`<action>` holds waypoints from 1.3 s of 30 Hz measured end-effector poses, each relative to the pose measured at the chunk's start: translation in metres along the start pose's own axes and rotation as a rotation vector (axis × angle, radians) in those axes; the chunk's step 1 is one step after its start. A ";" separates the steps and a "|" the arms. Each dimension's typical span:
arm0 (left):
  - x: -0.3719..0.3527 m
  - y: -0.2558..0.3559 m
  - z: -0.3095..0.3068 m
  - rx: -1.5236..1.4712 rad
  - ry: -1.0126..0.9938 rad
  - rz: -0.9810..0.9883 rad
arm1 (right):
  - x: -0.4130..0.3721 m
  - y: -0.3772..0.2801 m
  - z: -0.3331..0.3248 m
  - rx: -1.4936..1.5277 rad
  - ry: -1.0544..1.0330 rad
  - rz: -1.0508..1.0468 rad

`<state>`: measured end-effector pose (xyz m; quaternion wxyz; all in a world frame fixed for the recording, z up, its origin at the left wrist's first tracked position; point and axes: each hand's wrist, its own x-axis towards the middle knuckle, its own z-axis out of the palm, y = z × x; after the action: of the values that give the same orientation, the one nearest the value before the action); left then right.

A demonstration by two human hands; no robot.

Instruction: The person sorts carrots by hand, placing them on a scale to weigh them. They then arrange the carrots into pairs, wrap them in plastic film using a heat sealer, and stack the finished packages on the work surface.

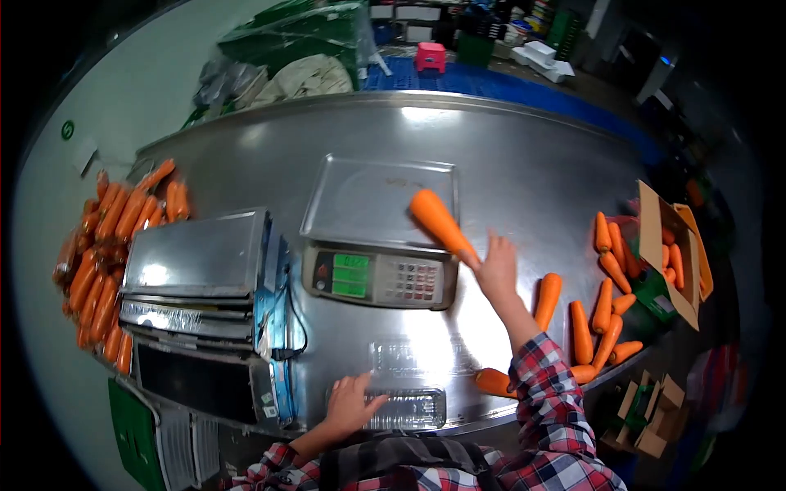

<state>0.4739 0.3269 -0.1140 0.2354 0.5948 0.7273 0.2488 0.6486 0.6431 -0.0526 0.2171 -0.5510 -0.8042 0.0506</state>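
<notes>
Right hand has its fingers pinched on the thin end of the carrot, centre frame, with the fat end pointing up-left over the scale pan. Left hand rests flat and open on a clear tray at bottom centre, well apart from the carrot.
</notes>
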 end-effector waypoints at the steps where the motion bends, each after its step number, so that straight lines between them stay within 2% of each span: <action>1: -0.003 -0.009 0.002 -0.089 -0.061 -0.050 | -0.002 0.002 0.013 0.026 -0.002 0.015; 2: -0.005 -0.023 0.011 -0.069 -0.025 0.051 | -0.001 -0.001 0.014 0.149 -0.125 0.101; 3: -0.008 -0.027 0.017 -0.132 0.052 0.119 | 0.002 -0.006 0.013 0.152 -0.319 0.215; 4: -0.010 -0.031 0.020 -0.228 0.012 -0.052 | 0.002 -0.009 0.013 0.090 -0.284 0.146; 5: -0.009 -0.029 0.019 -0.454 -0.058 -0.273 | -0.001 -0.007 0.022 0.245 -0.170 0.059; 6: -0.004 0.006 -0.011 -0.457 -0.142 -0.402 | -0.002 -0.017 0.013 0.264 -0.179 0.073; 7: -0.002 0.022 -0.022 -0.506 -0.102 -0.401 | -0.002 -0.020 0.013 0.257 -0.162 0.098; 8: 0.003 0.022 -0.020 -0.462 -0.069 -0.329 | -0.003 -0.022 0.012 0.258 -0.161 0.113; 10: -0.002 0.009 -0.012 -0.379 0.012 -0.222 | 0.004 -0.004 0.030 0.552 -0.113 0.141; 11: -0.002 -0.001 -0.003 -0.343 0.120 -0.139 | 0.002 0.004 0.042 0.702 -0.094 0.147; 14: 0.012 -0.052 0.018 -0.312 0.307 0.110 | -0.027 0.014 0.007 1.029 -0.164 0.296; 15: 0.012 -0.039 0.004 -0.290 0.319 0.125 | -0.042 0.016 -0.015 1.164 -0.289 0.382; 16: 0.014 -0.028 -0.009 -0.265 0.317 0.130 | -0.061 0.019 -0.030 1.306 -0.421 0.483; 18: 0.021 0.003 -0.037 -0.097 0.238 0.236 | -0.098 0.031 -0.029 1.521 -0.571 0.454; 19: 0.025 0.013 -0.043 -0.019 0.230 0.316 | -0.115 0.030 -0.034 1.583 -0.632 0.562; 22: 0.043 0.038 -0.043 0.156 0.215 0.558 | -0.160 0.026 -0.038 1.615 -0.829 0.687; 24: 0.052 0.047 -0.037 0.235 0.175 0.687 | -0.178 0.026 -0.028 1.651 -0.992 0.614; 26: 0.057 0.041 -0.024 0.264 0.062 0.605 | -0.190 0.024 -0.024 1.684 -1.085 0.562; 28: 0.063 0.029 -0.021 0.236 -0.041 0.532 | -0.191 0.025 -0.017 1.565 -1.160 0.666; 31: 0.060 0.023 -0.014 0.058 -0.067 0.379 | -0.185 0.035 -0.014 1.323 -0.990 0.587; 33: 0.058 0.013 -0.005 -0.131 -0.105 0.199 | -0.172 0.059 -0.022 1.272 -0.721 0.626; 36: 0.056 0.008 -0.004 0.085 -0.097 0.209 | -0.166 0.114 -0.024 1.206 -0.280 0.801; 39: 0.054 0.011 0.002 0.188 -0.075 0.301 | -0.162 0.184 -0.041 0.822 0.111 0.807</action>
<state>0.4733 0.3822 -0.1108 0.1658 0.7251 0.6408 0.1901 0.8723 0.5608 -0.1217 0.4185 -0.6864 -0.4322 0.4086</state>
